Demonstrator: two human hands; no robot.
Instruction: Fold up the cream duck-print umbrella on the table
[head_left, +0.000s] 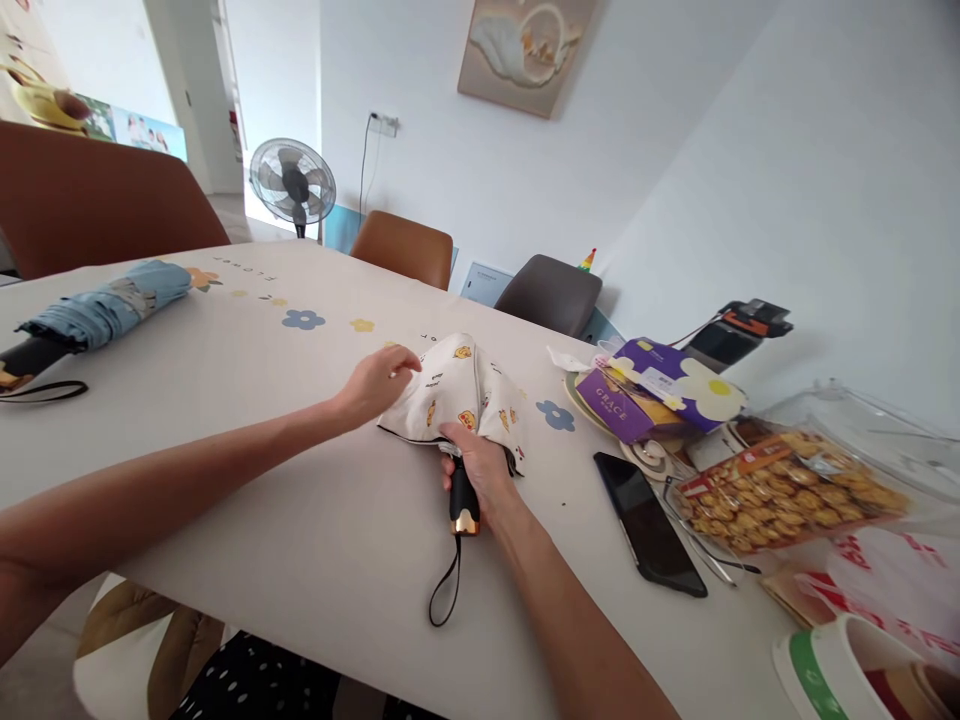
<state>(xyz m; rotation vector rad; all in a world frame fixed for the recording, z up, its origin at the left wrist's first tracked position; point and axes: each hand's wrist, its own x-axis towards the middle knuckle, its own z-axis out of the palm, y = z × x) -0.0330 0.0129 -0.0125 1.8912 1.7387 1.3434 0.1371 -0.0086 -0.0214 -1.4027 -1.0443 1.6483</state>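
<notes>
Flowery bench (300,520): right hand (484,472) grip clenched on the cream umbrella (459,388) handle (463,508), left hand (379,382) pinching canopy; pleats want tidying.

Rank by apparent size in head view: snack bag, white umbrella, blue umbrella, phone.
1. snack bag, largest.
2. white umbrella and blue umbrella: look about alike. The blue one lies farther off and is cut by the frame edge, so these two are left unranked.
3. phone, smallest.
</notes>
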